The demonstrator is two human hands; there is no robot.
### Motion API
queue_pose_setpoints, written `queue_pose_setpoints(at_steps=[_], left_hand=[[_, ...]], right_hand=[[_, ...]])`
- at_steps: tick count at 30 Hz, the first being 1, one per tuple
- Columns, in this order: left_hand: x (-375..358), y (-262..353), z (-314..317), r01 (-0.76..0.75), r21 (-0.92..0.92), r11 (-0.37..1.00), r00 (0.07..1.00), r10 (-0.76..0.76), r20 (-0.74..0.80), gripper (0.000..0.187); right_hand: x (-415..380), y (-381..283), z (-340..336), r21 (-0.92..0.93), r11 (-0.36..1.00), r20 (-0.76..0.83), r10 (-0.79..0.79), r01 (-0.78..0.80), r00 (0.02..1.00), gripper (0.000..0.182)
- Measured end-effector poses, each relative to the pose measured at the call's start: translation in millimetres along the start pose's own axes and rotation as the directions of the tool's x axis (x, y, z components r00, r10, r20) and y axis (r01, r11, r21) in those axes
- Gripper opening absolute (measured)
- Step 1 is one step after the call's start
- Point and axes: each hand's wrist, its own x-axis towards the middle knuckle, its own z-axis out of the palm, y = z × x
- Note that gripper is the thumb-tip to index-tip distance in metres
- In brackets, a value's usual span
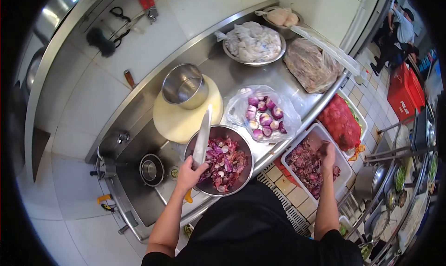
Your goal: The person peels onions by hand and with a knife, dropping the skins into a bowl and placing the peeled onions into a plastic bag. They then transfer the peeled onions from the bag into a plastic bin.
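Observation:
My left hand (188, 174) is closed around a wide-bladed knife (203, 138), its blade pointing away from me across the left rim of a metal bowl (242, 182). A yellow handle end (188, 196) shows below that hand. Purple onion skins and trimmings (225, 161) fill the bottom of the bowl. My right hand (328, 157) reaches over a white plastic tub (343, 180) heaped with dark reddish-purple scraps (304, 164); its fingers are mostly hidden. Between the hands, several peeled purple onions (265, 119) lie in a clear plastic bag (290, 110) on the steel counter.
A metal pot (185, 86) stands on a round cutting board (162, 122) over the sink (134, 191). Farther back are a bowl of bagged food (254, 42) and a large wrapped block (309, 66). A red mesh sack (341, 122) sits behind the tub. Shelving (395, 150) stands right.

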Motion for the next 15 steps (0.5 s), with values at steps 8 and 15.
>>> queue_pose_setpoints(at_steps=[8,15], left_hand=[[10,46,19,-0.128,-0.193,0.973,0.977,0.157,0.145,0.074],[18,81,-11,-0.230,-0.007,0.973,0.964,0.229,0.137,0.075]], right_hand=[[-104,-67,252,0.250,0.778,0.903,0.028,-0.577,0.428,0.059],[-123,-78,297,0.135,0.812,0.978,-0.016,-0.567,0.209,0.065]])
